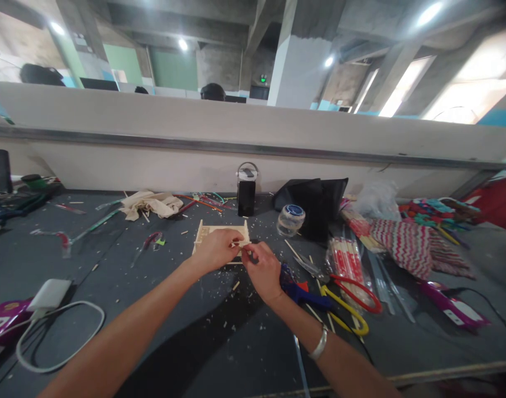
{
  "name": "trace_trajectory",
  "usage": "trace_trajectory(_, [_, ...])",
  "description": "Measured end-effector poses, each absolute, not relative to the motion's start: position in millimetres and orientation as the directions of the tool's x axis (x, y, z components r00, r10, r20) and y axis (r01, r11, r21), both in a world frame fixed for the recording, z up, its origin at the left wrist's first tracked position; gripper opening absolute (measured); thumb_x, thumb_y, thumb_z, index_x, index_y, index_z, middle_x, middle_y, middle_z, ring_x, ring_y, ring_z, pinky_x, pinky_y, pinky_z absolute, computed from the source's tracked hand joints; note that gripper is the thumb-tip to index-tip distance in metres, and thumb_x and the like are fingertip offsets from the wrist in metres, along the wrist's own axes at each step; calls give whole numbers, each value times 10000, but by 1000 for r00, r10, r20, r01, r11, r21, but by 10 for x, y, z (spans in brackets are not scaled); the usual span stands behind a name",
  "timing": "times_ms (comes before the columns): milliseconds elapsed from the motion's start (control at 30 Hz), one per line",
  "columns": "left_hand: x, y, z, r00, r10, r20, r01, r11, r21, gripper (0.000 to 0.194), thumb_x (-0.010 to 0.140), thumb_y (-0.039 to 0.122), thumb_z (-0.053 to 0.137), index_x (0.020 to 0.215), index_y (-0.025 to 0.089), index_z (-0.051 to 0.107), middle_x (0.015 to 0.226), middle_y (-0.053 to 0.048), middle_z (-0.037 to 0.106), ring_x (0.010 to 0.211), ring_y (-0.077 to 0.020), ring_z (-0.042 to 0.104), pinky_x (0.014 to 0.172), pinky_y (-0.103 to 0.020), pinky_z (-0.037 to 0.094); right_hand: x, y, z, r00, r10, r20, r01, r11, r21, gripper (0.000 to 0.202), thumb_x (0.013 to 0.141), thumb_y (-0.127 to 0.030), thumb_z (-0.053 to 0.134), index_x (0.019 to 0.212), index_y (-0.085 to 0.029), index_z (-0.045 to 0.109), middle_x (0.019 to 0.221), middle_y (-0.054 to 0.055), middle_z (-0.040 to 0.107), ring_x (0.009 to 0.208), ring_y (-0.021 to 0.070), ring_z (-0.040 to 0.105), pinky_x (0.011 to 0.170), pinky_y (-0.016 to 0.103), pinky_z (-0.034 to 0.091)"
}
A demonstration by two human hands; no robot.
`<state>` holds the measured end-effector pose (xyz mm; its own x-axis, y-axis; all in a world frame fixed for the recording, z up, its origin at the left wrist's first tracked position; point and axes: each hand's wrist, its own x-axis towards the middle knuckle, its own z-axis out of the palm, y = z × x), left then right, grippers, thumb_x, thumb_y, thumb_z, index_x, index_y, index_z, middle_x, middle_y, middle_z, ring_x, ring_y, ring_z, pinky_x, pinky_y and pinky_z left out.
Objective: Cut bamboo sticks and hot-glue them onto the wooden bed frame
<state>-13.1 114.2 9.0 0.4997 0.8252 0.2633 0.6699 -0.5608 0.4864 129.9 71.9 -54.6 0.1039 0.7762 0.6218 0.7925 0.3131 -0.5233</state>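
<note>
A small model built of pale wooden sticks (pixel 211 229) lies on the dark table, partly hidden by my hands. My left hand (pixel 217 249) reaches over its near side, fingers pinched on a small wooden piece (pixel 241 242). Close against it, my right hand (pixel 264 271) has thumb and forefinger pinched at the same light piece. The fingertips of both hands nearly meet, so the exact grip is partly covered. Just right of my right wrist lies a blue glue gun (pixel 309 296), with scissors (pixel 356 292) showing red and yellow handle loops beside it.
Wood scraps (pixel 236 286) litter the table. Behind the model stand a phone (pixel 246 198) and a clear jar (pixel 290 220) with a blue lid. Bagged sticks (pixel 347 260) and striped cloth (pixel 402 246) are right; a cloth (pixel 151 204) and white charger (pixel 49 294) are left. A partition (pixel 153 119) runs behind.
</note>
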Motion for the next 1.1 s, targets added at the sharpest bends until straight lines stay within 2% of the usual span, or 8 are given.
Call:
trace_trajectory(200, [-126, 1148, 96, 519, 816, 255, 684, -575, 449, 173, 777, 183, 551, 835, 178, 714, 806, -47, 723, 752, -193, 647, 662, -273, 457, 1291, 723, -566, 115, 779, 616, 806, 290, -517, 99, 819, -202, 580, 796, -223, 674, 696, -14, 573, 643, 128, 528, 606, 224, 359])
trace_trajectory(1100, [-88, 1186, 80, 514, 821, 247, 728, -570, 381, 179, 769, 154, 520, 758, 174, 697, 753, -42, 701, 716, -187, 615, 629, -263, 403, 1311, 723, -600, 93, 803, 588, 795, 296, -530, 105, 866, -235, 563, 841, -228, 665, 769, 0, 615, 699, 132, 572, 646, 223, 385])
